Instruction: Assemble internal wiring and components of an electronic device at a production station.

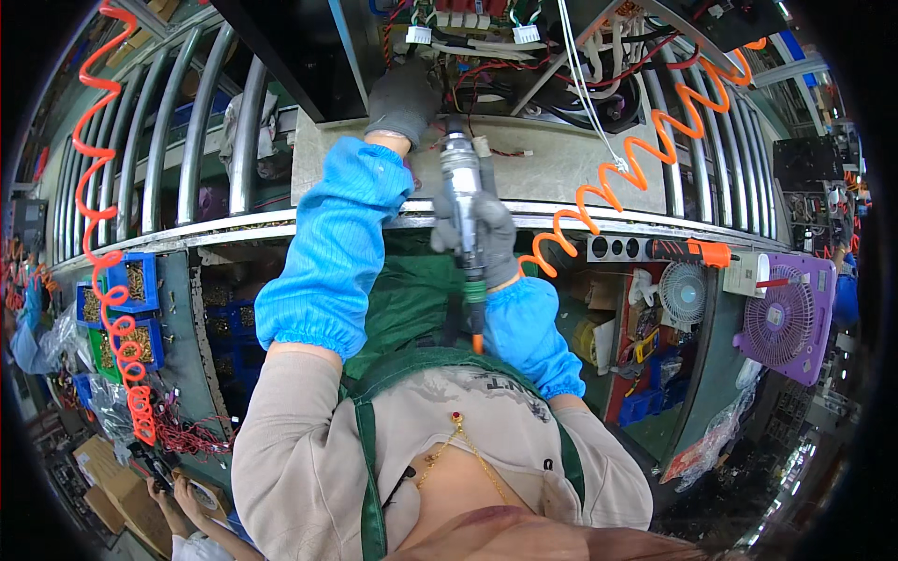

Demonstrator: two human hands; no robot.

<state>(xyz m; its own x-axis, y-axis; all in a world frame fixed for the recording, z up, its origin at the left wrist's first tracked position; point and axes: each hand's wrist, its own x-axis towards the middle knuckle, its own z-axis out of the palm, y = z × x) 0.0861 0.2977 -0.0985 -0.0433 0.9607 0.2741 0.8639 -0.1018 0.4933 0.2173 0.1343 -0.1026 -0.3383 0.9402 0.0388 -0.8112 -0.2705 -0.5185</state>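
Observation:
My right hand [479, 232], in a grey glove with a blue sleeve cover, grips a silver pneumatic screwdriver [460, 173] held upright, its tip pointing into an open machine chassis [524, 65] full of red, white and black wires. My left hand [402, 101], also in a grey glove, reaches up and rests on the chassis edge by the wiring, just left of the tool tip. An orange coiled air hose [636, 173] runs from the tool's lower end up to the right.
A roller conveyor [178, 131] with steel tubes carries the chassis. Blue bins of brass screws [131, 280] sit at left beside another orange coiled hose [103, 234]. A purple fan [786, 318] and a white fan [683, 292] stand at right. Another person's hands [182, 500] show at lower left.

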